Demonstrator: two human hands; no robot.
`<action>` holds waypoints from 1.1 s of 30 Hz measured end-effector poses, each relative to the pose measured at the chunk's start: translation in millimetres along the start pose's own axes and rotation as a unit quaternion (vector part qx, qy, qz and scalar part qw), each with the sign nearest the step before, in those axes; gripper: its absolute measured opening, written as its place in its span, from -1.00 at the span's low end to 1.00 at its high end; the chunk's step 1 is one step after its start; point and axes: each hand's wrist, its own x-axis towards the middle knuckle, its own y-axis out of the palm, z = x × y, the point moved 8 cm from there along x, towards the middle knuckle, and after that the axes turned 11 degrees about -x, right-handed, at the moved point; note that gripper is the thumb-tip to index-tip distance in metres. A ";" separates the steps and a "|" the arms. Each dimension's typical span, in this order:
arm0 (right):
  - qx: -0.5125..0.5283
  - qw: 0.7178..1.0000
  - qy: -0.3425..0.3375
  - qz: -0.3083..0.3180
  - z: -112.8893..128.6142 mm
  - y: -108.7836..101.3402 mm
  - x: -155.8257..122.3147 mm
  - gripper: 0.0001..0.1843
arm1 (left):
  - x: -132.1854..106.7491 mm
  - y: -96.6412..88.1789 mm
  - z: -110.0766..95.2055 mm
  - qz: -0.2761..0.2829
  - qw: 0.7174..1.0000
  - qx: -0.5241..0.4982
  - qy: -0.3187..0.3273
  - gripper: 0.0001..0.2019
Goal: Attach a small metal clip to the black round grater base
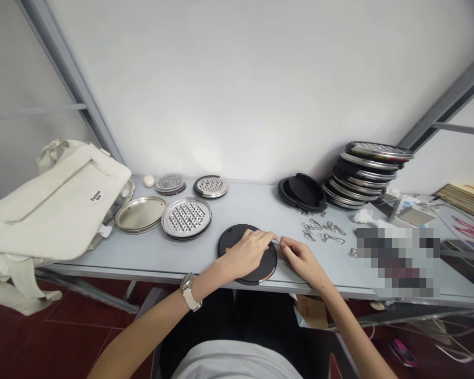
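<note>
A round black disc lies near the front edge of the table, with a metal rim showing at its lower right. My left hand rests across its top, fingers closed together at the right edge. Just right of the disc, my right hand pinches a thin metal wire piece that reaches the disc's edge by my left fingertips. How the wire joins the disc is hidden. Several similar bent wire clips lie loose beyond my right hand.
Perforated grater discs and plain metal discs lie left. Black round covers and a tall stack of discs stand at the back right. A white bag covers the left end; a blurred patch hides something right.
</note>
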 end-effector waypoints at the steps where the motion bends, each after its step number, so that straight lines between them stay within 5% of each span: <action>1: -0.004 1.000 -0.003 0.001 0.6 0.1 -0.1 -0.64 | 0.0 0.0 -0.1 0.001 1.000 0.000 0.000 -0.70; 33: -0.066 0.996 -0.057 0.028 16.3 6.0 -0.5 -0.68 | 0.1 -1.2 -1.4 -0.007 1.000 0.002 0.014 -0.74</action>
